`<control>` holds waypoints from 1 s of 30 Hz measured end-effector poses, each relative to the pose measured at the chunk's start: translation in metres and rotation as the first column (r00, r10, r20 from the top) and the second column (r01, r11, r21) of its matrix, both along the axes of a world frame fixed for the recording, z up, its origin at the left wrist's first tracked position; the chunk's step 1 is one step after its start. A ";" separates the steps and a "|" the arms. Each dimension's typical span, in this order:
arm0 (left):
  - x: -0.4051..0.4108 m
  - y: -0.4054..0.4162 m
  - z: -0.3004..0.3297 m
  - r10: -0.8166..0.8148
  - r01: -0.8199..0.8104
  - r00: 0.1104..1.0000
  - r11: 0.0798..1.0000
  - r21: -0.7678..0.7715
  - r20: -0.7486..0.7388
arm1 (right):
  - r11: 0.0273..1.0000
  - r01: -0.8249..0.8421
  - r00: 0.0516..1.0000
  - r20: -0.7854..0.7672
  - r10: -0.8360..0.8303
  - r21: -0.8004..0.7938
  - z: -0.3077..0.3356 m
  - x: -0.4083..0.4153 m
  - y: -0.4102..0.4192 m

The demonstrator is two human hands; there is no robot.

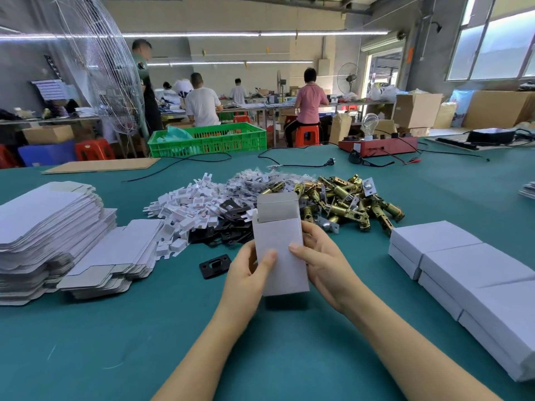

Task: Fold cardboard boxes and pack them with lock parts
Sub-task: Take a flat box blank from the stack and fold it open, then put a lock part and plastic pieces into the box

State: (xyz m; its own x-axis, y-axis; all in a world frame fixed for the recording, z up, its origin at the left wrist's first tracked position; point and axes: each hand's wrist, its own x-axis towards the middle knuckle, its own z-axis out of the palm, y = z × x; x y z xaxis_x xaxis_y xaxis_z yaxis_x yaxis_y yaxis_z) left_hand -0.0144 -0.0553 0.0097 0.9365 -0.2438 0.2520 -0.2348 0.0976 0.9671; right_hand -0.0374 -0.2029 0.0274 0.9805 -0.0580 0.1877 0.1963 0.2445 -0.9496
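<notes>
Right now you hold one white cardboard box (278, 250) upright above the green table (144, 328), its top flap (276, 205) standing open. Your left hand (249, 273) grips the box's left edge, thumb pressed on the front face; your right hand (321, 261) grips the right edge, its thumb also on the front and its fingers (311, 233) curled round behind. Just left of the box, one black strike plate (215, 265) lies alone on the table. Behind the box sit three heaps: white plastic pieces (185, 201) to its left, black plates (228, 227) close behind it, and brass latch bolts (350, 201) to its right; the pieces in each are too many to count. Far left of the box stand two stacks of flat box blanks (43, 227), the taller one outermost. Right of the box, closed white boxes (463, 270) lie in two layers; you can make out about four on top.
</notes>
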 end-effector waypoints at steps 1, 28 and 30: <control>0.001 0.001 0.000 0.005 -0.005 1.000 1.000 0.000 0.005 | 0.997 0.033 0.999 0.018 -0.032 -0.063 -0.001 0.000 0.000; 0.017 0.000 -0.010 0.070 -0.075 0.997 0.979 0.188 0.037 | 0.938 0.090 0.995 0.058 -0.075 -0.334 -0.008 0.007 -0.016; 0.017 0.001 -0.010 0.101 -0.106 0.994 0.973 0.204 0.034 | 0.917 0.202 0.978 0.022 -0.207 -0.344 -0.002 0.009 -0.028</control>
State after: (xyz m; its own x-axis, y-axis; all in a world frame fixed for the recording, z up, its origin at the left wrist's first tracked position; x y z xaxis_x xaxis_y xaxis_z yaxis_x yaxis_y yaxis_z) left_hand 0.0030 -0.0539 -0.0002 0.9538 -0.1949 0.2286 -0.2559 -0.1282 0.9582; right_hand -0.0285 -0.2306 0.0256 0.9569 -0.1919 0.2179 0.1930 -0.1405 -0.9711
